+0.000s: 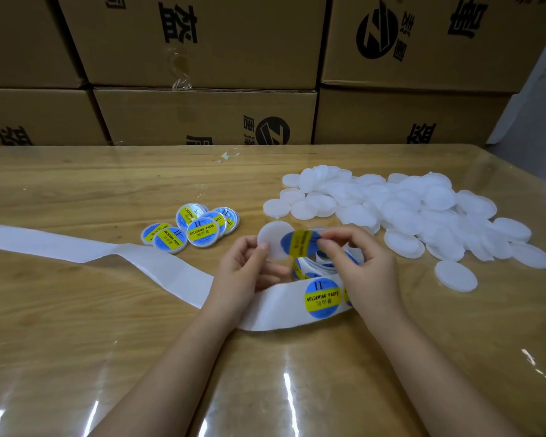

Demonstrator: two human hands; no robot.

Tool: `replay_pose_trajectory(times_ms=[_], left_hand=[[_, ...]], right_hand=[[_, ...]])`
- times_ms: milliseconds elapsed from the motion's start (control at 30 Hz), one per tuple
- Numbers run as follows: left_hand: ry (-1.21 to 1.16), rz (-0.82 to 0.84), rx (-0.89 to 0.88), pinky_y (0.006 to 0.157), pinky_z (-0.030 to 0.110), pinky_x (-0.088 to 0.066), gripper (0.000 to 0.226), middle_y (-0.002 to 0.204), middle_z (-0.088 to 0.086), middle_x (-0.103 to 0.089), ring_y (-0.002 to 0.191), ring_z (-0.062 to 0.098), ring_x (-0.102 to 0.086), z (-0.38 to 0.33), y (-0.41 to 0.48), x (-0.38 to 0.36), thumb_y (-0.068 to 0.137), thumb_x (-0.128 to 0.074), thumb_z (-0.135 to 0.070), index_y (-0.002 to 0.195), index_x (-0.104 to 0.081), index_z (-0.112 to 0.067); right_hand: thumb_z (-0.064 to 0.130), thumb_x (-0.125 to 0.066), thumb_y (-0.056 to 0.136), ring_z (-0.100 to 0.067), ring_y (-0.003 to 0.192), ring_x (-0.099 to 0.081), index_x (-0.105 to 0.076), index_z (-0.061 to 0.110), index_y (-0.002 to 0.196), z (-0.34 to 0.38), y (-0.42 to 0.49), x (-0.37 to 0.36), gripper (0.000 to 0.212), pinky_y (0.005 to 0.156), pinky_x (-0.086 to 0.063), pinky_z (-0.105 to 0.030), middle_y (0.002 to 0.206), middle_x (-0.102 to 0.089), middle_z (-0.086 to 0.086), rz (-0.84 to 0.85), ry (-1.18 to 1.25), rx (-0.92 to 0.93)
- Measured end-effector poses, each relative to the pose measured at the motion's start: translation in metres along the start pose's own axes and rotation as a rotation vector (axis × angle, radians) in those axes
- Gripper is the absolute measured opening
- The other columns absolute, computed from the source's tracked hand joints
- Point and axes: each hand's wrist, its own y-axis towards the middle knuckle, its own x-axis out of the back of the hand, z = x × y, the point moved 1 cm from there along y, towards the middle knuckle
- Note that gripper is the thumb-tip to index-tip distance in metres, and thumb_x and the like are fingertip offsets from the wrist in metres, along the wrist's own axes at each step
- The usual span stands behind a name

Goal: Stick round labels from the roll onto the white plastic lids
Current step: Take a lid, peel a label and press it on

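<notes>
Forearms come in from 6 o'clock over the wood-look surface [76,326], which has a glossy clear cover.

Left hand [240,272]: thumb and fingers curled, pinching a bare white lid [273,238] by its left edge, lifted off the surface and tilted.

Right hand [360,263]: narrow pinch, thumb and forefinger on the right edge of a blue/yellow round label [298,244]. The label's left part overlaps the lid's right edge; can't tell if it's stuck down. Other fingers loosely curled.

Label roll [316,266] sits just behind and under both hands, partly hidden. Its white backing strip [108,250] loops past the left wrist and runs out to 9 o'clock. Next label [323,298], reading "SOLDERING PASTE", is on the strip between the wrists; another is half hidden by the right wrist.

Labelled lids [196,230]: small overlapping cluster at 10 o'clock from the hands, near.

Bare lid pile [407,209]: big loose heap from 1 to 3 o'clock, a few strays at its near edge.

White scrap [227,156] at 12 o'clock, by the far edge. Stacked printed cartons [202,115] right behind the surface.
</notes>
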Motion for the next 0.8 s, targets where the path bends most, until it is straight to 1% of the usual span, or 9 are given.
replay_pose_trajectory(times_ms=[67,133,200,233,333,433,500,600,800], left_hand=[[-0.045,0.032,-0.009,0.061,0.021,-0.055,0.012,0.079,0.012,-0.073,0.073,0.019,-0.071,-0.001,-0.001,-0.001,0.097,-0.049,-0.015,0.101,-0.058,-0.008],[-0.079,0.06,-0.017,0.063,0.021,-0.056,0.013,0.085,0.013,-0.073,0.082,0.022,-0.072,-0.001,-0.001,0.0,0.096,-0.049,-0.011,0.104,-0.058,-0.006],[-0.113,0.1,-0.01,0.064,0.021,-0.056,0.015,0.092,0.017,-0.072,0.087,0.024,-0.071,-0.002,-0.002,0.002,0.095,-0.05,-0.009,0.107,-0.059,-0.005],[-0.123,0.123,-0.005,0.065,0.021,-0.056,0.016,0.095,0.018,-0.072,0.088,0.025,-0.071,-0.003,-0.002,0.002,0.095,-0.051,-0.009,0.108,-0.059,-0.005],[-0.115,0.178,0.005,0.065,0.023,-0.056,0.019,0.095,0.015,-0.073,0.088,0.025,-0.071,-0.004,-0.003,0.001,0.093,-0.052,-0.014,0.109,-0.06,-0.009],[-0.107,0.221,0.001,0.064,0.023,-0.056,0.03,0.095,0.013,-0.073,0.088,0.024,-0.071,-0.004,-0.004,-0.001,0.085,-0.056,-0.024,0.112,-0.059,-0.01],[-0.106,0.241,-0.006,0.065,0.023,-0.056,0.034,0.096,0.012,-0.073,0.09,0.025,-0.071,-0.004,-0.005,-0.002,0.083,-0.057,-0.026,0.114,-0.059,-0.011],[-0.104,0.258,-0.017,0.066,0.023,-0.055,0.033,0.097,0.012,-0.073,0.091,0.026,-0.07,-0.004,-0.005,-0.002,0.083,-0.057,-0.026,0.113,-0.06,-0.012],[-0.113,0.268,-0.029,0.067,0.023,-0.055,0.03,0.095,0.012,-0.073,0.091,0.026,-0.071,-0.004,-0.005,-0.002,0.083,-0.058,-0.026,0.111,-0.062,-0.014]], right_hand=[[0.013,-0.069,0.08,-0.019,0.088,-0.058,-0.068,0.029,0.079,-0.003,0.001,0.003,0.016,0.083,-0.048,-0.038,0.084,-0.063,0.0,-0.044,-0.047,-0.054],[0.015,-0.069,0.081,-0.023,0.089,-0.056,-0.067,0.031,0.079,-0.003,0.001,0.003,0.016,0.086,-0.045,-0.046,0.083,-0.062,-0.002,-0.057,-0.117,-0.054],[0.016,-0.069,0.082,-0.017,0.086,-0.056,-0.066,0.032,0.078,0.0,-0.001,-0.001,0.016,0.088,-0.043,-0.051,0.078,-0.062,0.011,-0.053,-0.186,-0.026],[0.016,-0.07,0.082,-0.007,0.083,-0.054,-0.065,0.032,0.078,0.001,-0.002,-0.003,0.016,0.088,-0.042,-0.052,0.076,-0.062,0.019,-0.047,-0.226,-0.002],[0.016,-0.07,0.082,0.011,0.083,-0.046,-0.066,0.029,0.079,0.003,-0.004,-0.006,0.014,0.087,-0.04,-0.049,0.086,-0.054,0.043,-0.042,-0.327,0.055],[0.017,-0.071,0.082,0.015,0.083,-0.044,-0.067,0.027,0.079,0.001,-0.003,-0.006,0.011,0.088,-0.04,-0.049,0.086,-0.051,0.047,-0.044,-0.354,0.053],[0.017,-0.071,0.081,0.016,0.083,-0.043,-0.068,0.026,0.079,-0.001,-0.003,-0.007,0.01,0.088,-0.039,-0.046,0.084,-0.053,0.045,-0.046,-0.359,0.064],[0.019,-0.072,0.081,0.013,0.081,-0.045,-0.069,0.027,0.078,-0.003,-0.003,-0.007,0.009,0.089,-0.036,-0.039,0.067,-0.056,0.028,-0.052,-0.374,0.082],[0.021,-0.073,0.081,0.006,0.076,-0.047,-0.068,0.028,0.079,-0.005,-0.003,-0.008,0.009,0.086,-0.027,-0.029,0.067,-0.052,0.027,-0.047,-0.439,0.1]])
